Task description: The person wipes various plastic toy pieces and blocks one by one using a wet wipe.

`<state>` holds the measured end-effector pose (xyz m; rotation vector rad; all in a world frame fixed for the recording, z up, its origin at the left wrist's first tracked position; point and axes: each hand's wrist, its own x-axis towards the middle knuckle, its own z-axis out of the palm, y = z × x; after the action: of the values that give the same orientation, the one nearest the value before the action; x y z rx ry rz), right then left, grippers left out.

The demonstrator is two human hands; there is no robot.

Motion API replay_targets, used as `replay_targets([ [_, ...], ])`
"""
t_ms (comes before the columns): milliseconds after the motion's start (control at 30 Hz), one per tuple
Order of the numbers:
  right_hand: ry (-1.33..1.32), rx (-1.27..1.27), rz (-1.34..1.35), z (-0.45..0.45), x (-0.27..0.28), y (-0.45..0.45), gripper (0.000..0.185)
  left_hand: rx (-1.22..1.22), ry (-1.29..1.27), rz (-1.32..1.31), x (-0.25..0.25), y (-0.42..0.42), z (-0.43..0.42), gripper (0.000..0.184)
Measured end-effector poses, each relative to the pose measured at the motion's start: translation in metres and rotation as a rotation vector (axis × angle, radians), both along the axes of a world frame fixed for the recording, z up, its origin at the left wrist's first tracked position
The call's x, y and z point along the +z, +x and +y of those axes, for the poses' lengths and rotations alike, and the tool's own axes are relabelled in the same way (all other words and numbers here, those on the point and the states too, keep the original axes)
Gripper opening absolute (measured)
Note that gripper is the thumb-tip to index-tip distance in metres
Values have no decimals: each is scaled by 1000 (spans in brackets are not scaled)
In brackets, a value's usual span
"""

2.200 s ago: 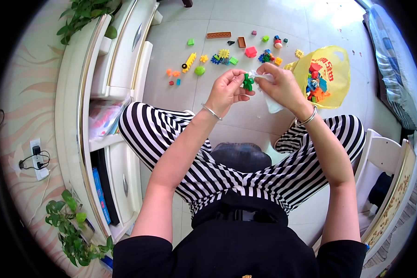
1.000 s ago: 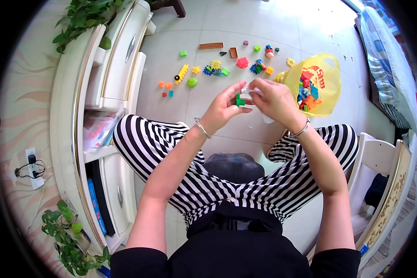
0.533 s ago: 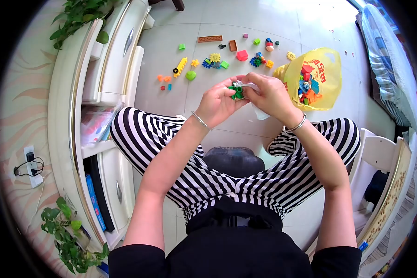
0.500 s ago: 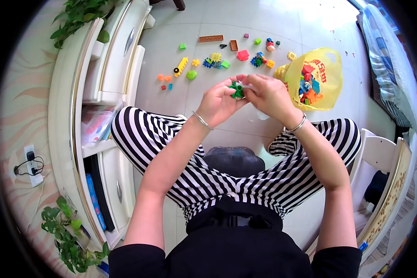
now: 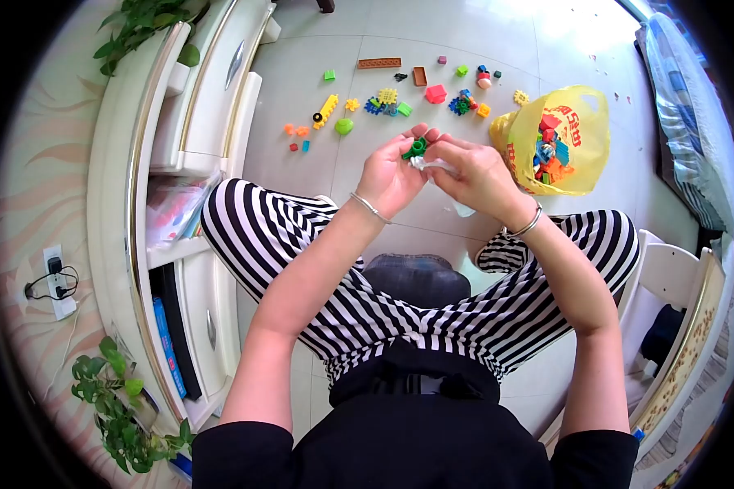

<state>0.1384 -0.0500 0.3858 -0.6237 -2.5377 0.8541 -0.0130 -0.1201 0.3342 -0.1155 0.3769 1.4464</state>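
My left hand holds a small green toy piece between its fingers, palm turned up. Close beside it, my right hand pinches a white tissue or cloth that touches the lower side of the green piece. One end of the white material hangs below my right hand. The fingertips of both hands nearly meet. Beyond them, many coloured toy pieces lie on the floor, among them a yellow wheeled piece and a red block.
A yellow plastic bag with mixed toy pieces stands at the right. White cabinets line the left side, and a white chair is at the lower right. A dark low stool sits between the striped legs.
The green piece has been turned in my left hand, whose fingers have opened upward. The white material has shifted to the piece's lower side. The whole view has moved slightly.
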Motion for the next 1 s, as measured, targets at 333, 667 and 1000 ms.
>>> replay_targets([
  [333,83,-153,-82,7,8,2,13,15,-73,166,8,-1,-2,25],
  [667,257,-22,-44,0,-10,-6,16,-21,-48,239,-2,9,0,31],
  [1000,72,-110,-18,5,-13,7,15,-13,-123,152,-8,6,2,24],
])
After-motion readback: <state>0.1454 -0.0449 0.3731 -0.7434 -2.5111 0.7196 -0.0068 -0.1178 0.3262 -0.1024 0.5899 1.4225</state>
